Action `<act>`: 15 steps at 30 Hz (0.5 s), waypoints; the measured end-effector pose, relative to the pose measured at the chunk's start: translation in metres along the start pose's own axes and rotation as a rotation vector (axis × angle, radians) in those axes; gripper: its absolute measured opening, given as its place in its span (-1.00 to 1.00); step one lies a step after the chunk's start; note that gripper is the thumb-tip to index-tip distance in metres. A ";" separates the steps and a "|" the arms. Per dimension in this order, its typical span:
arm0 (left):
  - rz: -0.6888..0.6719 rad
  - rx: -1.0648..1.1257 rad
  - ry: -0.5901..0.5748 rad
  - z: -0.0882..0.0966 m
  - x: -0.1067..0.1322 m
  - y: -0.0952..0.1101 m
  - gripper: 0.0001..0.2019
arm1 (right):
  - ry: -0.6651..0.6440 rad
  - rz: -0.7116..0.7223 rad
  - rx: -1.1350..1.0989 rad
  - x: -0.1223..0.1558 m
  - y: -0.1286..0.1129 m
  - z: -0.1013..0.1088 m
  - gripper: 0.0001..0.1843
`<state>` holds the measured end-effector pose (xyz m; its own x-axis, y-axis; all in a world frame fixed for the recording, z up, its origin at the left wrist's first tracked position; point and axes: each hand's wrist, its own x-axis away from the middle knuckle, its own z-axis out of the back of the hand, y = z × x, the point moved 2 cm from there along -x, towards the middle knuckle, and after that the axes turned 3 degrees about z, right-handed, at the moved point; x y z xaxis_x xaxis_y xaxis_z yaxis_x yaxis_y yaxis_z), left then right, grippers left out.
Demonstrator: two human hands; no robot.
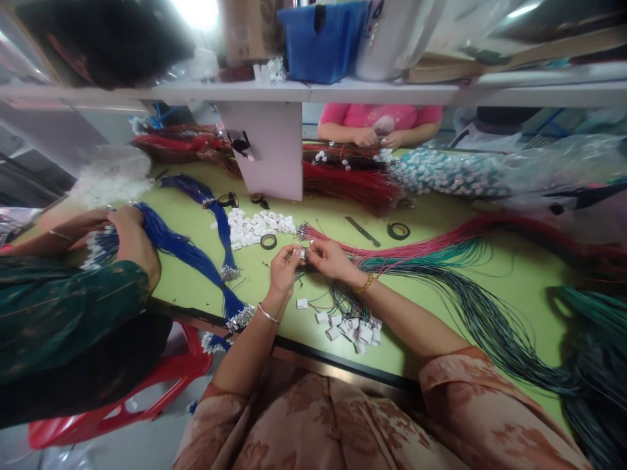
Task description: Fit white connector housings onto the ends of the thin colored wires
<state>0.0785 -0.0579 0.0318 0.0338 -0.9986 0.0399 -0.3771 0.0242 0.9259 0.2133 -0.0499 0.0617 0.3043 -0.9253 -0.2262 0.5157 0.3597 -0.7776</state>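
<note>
My left hand (285, 266) and my right hand (327, 258) meet above the green table (519, 281), both pinched on a small white connector (302, 254) between the fingertips. Thin wires run from it toward a bundle of red wires (441, 238) and green wires (470, 307) fanning out to the right. Below my wrists lies a cluster of finished white connectors (353, 328) on dark wires. A loose pile of white connectors (257, 226) sits just beyond my hands.
A person in green at the left handles blue wire bundles (189, 248). Another person in pink (379, 124) works across the table. Tape rolls (268, 241), a black tool (362, 231), a shelf post (274, 150), red wire heaps and a bag of white connectors (441, 171) lie around. A red stool (122, 405) stands below.
</note>
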 end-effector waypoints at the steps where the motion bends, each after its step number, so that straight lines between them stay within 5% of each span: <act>1: 0.001 -0.011 -0.006 0.000 0.000 0.000 -0.70 | 0.007 -0.013 0.017 0.000 0.001 -0.002 -0.75; 5: 0.026 -0.044 -0.026 -0.001 0.000 0.000 -0.73 | -0.010 -0.012 0.047 -0.001 0.002 0.004 -0.76; 10: 0.085 0.044 -0.022 0.001 -0.002 0.002 -0.69 | -0.185 0.108 -0.034 -0.008 -0.003 0.018 -0.76; 15: 0.027 -0.007 -0.008 0.004 -0.002 0.003 -0.73 | -0.045 0.033 0.078 -0.005 -0.005 0.005 -0.78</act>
<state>0.0740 -0.0565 0.0329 0.0160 -0.9979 0.0621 -0.3710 0.0518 0.9272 0.2131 -0.0467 0.0701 0.3573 -0.9069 -0.2233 0.5650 0.4002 -0.7215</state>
